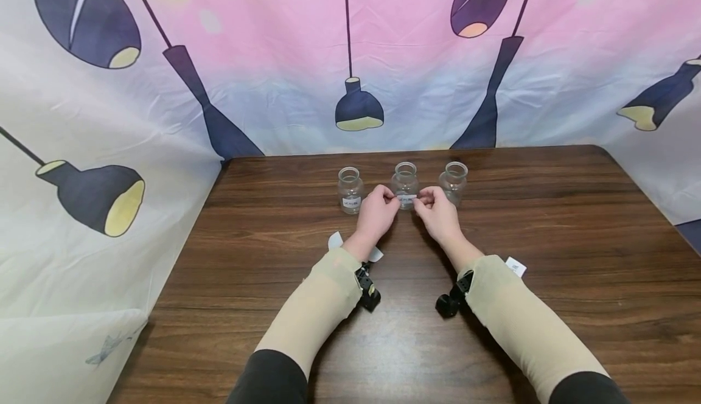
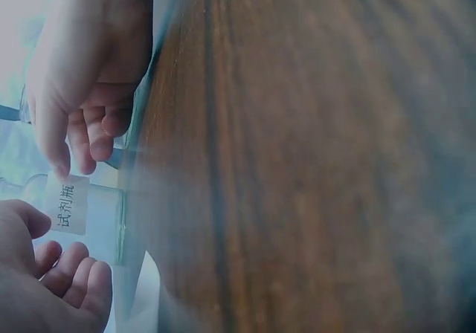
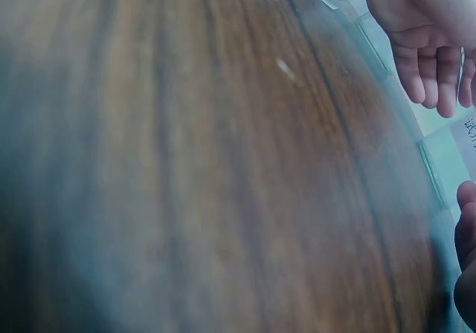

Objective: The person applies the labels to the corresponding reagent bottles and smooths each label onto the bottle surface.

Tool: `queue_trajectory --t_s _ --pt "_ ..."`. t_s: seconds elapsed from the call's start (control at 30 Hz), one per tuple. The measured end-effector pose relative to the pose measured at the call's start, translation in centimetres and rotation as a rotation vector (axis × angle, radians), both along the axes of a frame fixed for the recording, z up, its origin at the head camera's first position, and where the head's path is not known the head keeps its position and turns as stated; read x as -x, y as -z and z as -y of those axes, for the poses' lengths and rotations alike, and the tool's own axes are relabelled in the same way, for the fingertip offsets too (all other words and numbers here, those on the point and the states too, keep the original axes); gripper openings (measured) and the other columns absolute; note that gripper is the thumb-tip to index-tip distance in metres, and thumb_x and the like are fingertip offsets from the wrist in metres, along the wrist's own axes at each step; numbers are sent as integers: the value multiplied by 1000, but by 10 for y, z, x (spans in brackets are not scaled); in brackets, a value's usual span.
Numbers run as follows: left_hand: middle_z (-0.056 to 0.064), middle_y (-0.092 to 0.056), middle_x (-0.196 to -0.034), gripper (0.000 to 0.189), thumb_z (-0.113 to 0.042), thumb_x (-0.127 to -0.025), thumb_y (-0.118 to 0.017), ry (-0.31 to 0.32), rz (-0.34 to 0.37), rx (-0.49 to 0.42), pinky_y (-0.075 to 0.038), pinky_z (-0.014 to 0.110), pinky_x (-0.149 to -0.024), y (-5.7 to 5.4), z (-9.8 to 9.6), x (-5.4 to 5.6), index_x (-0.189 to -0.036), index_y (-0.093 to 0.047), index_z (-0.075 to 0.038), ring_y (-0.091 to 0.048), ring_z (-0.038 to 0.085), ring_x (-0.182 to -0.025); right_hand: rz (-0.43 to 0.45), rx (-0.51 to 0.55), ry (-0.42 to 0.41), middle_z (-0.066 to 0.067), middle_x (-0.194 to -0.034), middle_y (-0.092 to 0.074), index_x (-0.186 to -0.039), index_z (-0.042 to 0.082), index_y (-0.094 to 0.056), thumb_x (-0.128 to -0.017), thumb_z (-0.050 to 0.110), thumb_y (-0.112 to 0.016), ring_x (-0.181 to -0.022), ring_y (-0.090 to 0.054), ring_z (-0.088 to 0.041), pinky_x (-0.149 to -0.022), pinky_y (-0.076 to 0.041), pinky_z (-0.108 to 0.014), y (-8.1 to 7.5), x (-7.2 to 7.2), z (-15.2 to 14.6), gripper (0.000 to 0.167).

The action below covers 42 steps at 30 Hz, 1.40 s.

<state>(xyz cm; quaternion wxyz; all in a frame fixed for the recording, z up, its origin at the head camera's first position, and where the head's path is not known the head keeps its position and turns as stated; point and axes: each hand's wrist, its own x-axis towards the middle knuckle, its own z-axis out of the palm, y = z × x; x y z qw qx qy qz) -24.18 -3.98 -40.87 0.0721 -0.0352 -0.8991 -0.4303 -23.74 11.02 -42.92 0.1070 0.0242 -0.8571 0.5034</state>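
A small clear glass jar (image 1: 405,180) stands upright at the back of the table, with a white printed label (image 1: 406,199) across its front. My left hand (image 1: 378,214) is at the label's left end, its thumb touching the edge. At the opposite end is my right hand (image 1: 439,216), thumb against the label. In the left wrist view, both hands flank the label (image 2: 67,205), with the other fingers loosely bent below the thumbs. A second jar (image 1: 350,186), bearing a similar label (image 1: 352,202), stands left. A third jar (image 1: 453,179) is partly hidden by my right hand.
White paper (image 1: 336,241) lies partly under my left forearm. Beside my right forearm is a white printed piece (image 1: 515,266). The brown wooden table (image 1: 230,319) ends at a patterned cloth (image 1: 296,87) behind the jars.
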Motion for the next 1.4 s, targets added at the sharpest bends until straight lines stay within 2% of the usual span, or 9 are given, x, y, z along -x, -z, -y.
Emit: queue_trajectory --t_s 0.23,0.37,0.5,0.63,0.83,1.0,1.4 --pt "7 -61 -102 36 -20 -87 -60 2 80 -81 -48 33 -78 -1 3 0 -119 -50 -6 -59 20 -92 40 -80 -46 -15 -109 -65 -135 1 -40 -90 23 -60 -77 -62 -22 -61 -47 -30 -4 1 -4 54" --pt "10 -55 -117 52 -23 -88 -60 24 110 -82 -47 35 -83 2 4 2 -134 -41 -7 -57 21 -103 94 -126 -78 -17 -124 -58 -145 4 -29 -91 31 -59 -83 -63 -25 -68 -49 -37 -4 4 -6 68" --pt "12 -49 -132 66 -27 -89 -61 60 142 -55 -46 37 -89 5 5 5 -144 -30 -9 -54 22 -113 128 -147 -109 -19 -134 -50 -149 8 -23 -91 38 -59 -87 -63 -28 -75 -49 -42 -4 6 -7 74" --pt "12 -46 -137 70 -31 -90 -61 73 152 -35 -45 36 -91 6 5 6 -147 -26 -11 -53 22 -116 122 -153 -136 -18 -135 -49 -148 10 -24 -92 39 -58 -86 -62 -28 -74 -48 -41 -3 7 -6 72" --pt "10 -46 -139 67 -32 -91 -60 95 162 -30 -45 35 -92 5 7 4 -147 -29 -13 -53 21 -117 86 -136 -133 -16 -128 -56 -145 10 -30 -91 33 -61 -80 -62 -24 -67 -48 -36 -3 7 -2 67" --pt "7 -49 -137 63 -33 -92 -59 101 159 -20 -46 33 -90 3 9 4 -145 -32 -13 -55 19 -114 61 -123 -126 -16 -124 -59 -144 9 -32 -90 31 -62 -78 -63 -24 -65 -48 -34 -3 5 1 66" --pt "3 -56 -129 55 -33 -93 -58 110 123 -35 -46 31 -88 5 13 2 -143 -40 -18 -57 16 -107 36 -108 -107 -14 -114 -63 -139 14 -41 -90 33 -63 -79 -62 -24 -68 -49 -37 1 6 2 56"
